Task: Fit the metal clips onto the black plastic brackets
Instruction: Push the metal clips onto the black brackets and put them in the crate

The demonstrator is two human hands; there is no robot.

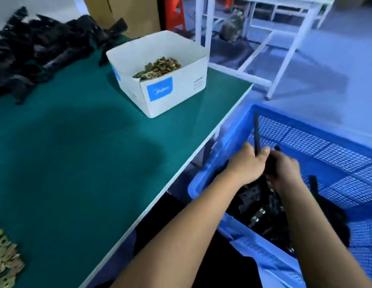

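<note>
- We see both hands over the blue mesh crate (336,154) beside the table, right of the green mat (77,142).
- Left hand (248,163) curls fingers round a thin black bracket (257,140) that sticks up toward the crate's far rim; the lower end is hidden inside the fist.
- Right hand (285,169) is curled over dark bracket parts just beside the left hand; we cannot tell where one part ends, since motion blur smears it.
- Below the hands a heap of finished brackets (262,208) lies in the crate's near corner, some showing small brass clips; the forearms cover part of it.
- Another black piece (314,186) pokes up right of the right wrist, blurred.
- White cardboard box (160,80) with a blue logo stands near the mat's far edge, holding loose metal clips (158,67).
- More loose clips (4,252) sit at the lower left, cut off by the frame edge.
- Pile of bare black brackets (35,48) lies on the far left of the mat, blurred, shapes hard to separate.
- White metal frame (285,48) and a brown carton (122,11) stand behind the table.
</note>
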